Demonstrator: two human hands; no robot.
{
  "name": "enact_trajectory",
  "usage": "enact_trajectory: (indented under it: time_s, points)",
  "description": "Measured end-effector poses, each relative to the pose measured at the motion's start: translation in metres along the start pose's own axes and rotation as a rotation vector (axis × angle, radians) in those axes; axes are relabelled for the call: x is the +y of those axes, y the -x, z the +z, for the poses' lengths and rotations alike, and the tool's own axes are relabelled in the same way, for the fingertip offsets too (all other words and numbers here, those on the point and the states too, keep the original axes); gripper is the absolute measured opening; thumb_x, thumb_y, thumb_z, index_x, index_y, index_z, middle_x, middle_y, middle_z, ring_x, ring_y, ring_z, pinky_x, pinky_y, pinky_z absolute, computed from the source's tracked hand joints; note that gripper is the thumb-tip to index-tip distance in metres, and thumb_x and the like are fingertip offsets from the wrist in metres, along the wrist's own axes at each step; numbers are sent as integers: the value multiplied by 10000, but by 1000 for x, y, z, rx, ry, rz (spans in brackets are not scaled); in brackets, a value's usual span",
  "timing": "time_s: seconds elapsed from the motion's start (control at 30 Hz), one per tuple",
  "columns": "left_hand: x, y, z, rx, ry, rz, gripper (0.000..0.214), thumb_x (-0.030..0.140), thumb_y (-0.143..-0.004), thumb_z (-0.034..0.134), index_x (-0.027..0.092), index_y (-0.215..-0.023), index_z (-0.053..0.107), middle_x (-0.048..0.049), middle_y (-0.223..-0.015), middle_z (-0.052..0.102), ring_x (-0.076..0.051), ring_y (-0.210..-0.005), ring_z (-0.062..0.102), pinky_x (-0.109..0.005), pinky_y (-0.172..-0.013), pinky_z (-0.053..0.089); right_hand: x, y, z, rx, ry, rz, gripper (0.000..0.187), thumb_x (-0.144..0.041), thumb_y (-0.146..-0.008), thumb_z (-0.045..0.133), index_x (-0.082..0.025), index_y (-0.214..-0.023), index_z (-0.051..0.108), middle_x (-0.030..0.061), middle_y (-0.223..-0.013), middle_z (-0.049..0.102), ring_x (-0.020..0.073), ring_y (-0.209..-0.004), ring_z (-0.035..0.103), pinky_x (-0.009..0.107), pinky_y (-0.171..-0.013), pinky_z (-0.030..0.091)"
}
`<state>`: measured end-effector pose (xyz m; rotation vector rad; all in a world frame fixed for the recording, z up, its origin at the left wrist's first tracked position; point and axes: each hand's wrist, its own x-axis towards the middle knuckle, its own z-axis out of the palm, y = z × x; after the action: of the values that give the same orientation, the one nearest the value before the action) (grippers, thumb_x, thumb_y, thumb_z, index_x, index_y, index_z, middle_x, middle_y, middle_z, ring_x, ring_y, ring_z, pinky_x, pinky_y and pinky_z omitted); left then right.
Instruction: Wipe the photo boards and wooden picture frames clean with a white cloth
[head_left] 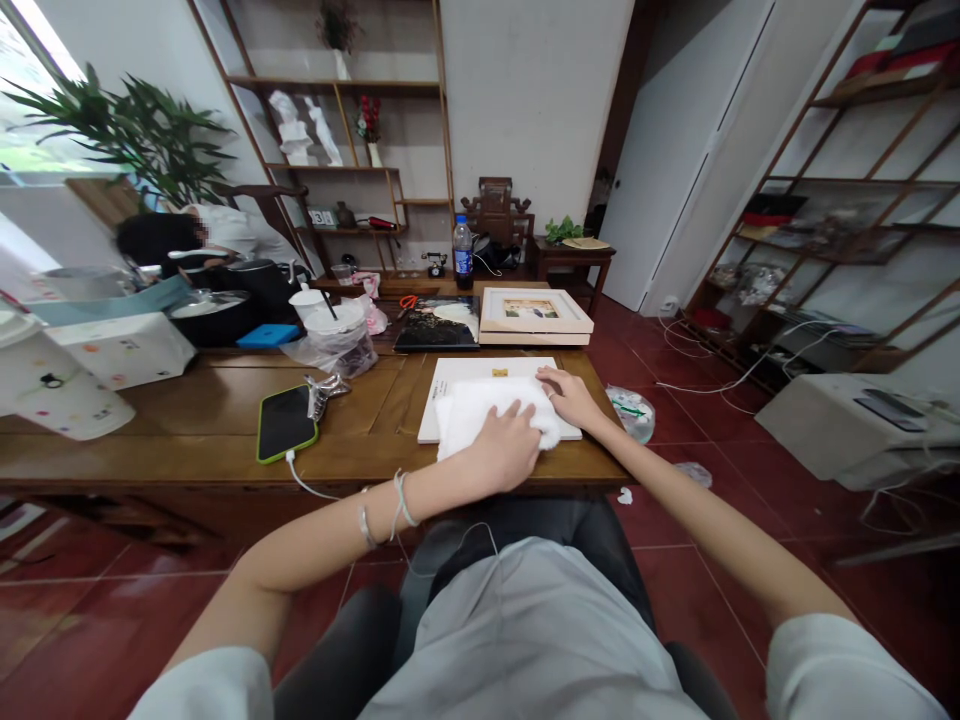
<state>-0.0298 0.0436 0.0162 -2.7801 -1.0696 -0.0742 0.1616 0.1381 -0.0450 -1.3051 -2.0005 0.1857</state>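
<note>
A white cloth [480, 408] lies on a flat white board [459, 376] near the front edge of the wooden table [217, 410]. My left hand [508, 447] rests on top of the cloth, fingers curled down and pressing it. My right hand [571, 397] lies flat at the cloth's right end, fingers stretched out on the cloth and the board.
A phone in a green case [286, 422] with a cable lies to the left. Behind the board are a dark picture [439, 323] and stacked pale frames [534, 315]. A bagged cup [335, 336], a water bottle [463, 254] and white boxes [112, 350] stand further off. A person sits at the far left.
</note>
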Motion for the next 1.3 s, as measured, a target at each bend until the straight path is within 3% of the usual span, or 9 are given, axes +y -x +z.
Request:
enact_trajectory:
  time_s: [0.1,0.23,0.4,0.57,0.77,0.9,1.07,1.2,1.3]
  points:
    - [-27,-28,12,-4,9,-98,290,243,-882,430,144,-1060,636,-163,-1349,463,-335,-1249,405,-512,-947,392,1,1,1,6,-17,-9,341,-86,-766,499,-209,-1030,677,69,-1148,654,228,-1146,554,410,-1017,388]
    - [-56,-63,35,66,22,-129,339,308,-918,398,127,-1105,616,-172,-1430,358,-355,-1327,281,-574,-1022,266,1,1,1,2,-17,-7,347,-90,-771,493,-218,-1042,667,61,-1163,646,222,-1127,563,398,-1009,389]
    - [-62,-77,46,119,-15,-115,390,338,-935,348,123,-1087,635,-176,-1423,364,-379,-1315,284,-591,-1014,252,0,0,-1,-16,12,-16,374,-101,-787,472,-222,-1103,629,55,-1149,648,219,-1074,582,377,-969,409]
    - [-43,-54,37,118,-72,-20,336,265,-905,389,144,-1082,648,-174,-1374,427,-364,-1275,352,-565,-989,307,-1,-1,-2,-30,5,-60,379,-81,-778,440,-194,-1085,631,69,-1114,657,225,-1017,595,364,-917,437]
    - [-2,11,20,87,-100,94,262,235,-843,477,168,-975,693,-154,-1393,413,-359,-1286,350,-538,-999,314,6,1,1,-2,41,-24,384,-82,-775,449,-166,-1106,626,97,-1163,637,228,-1093,571,380,-976,405]
    - [5,38,15,72,-75,180,238,243,-841,487,167,-903,704,-140,-1441,354,-351,-1321,307,-523,-1010,318,7,1,3,1,33,-21,363,-108,-787,458,-135,-1108,626,127,-1176,628,244,-1117,561,403,-987,401]
    - [-20,25,12,57,-12,110,271,269,-871,464,151,-1016,660,-146,-1439,362,-315,-1310,351,-466,-1012,354,6,1,3,2,45,-9,354,-113,-789,464,-136,-1102,629,128,-1183,624,246,-1119,563,404,-989,403]
    - [-56,-10,22,69,16,13,314,253,-898,409,113,-1087,617,-183,-1410,392,-315,-1288,385,-465,-1015,350,6,1,4,3,42,-4,337,-122,-796,473,-167,-1090,631,105,-1186,625,232,-1113,568,393,-992,402]
    - [-84,-37,36,70,52,20,334,293,-926,372,131,-1087,616,-147,-1449,344,-301,-1345,287,-475,-1055,290,6,1,3,-2,41,-8,332,-124,-801,469,-164,-1090,629,111,-1176,629,238,-1100,574,402,-985,406]
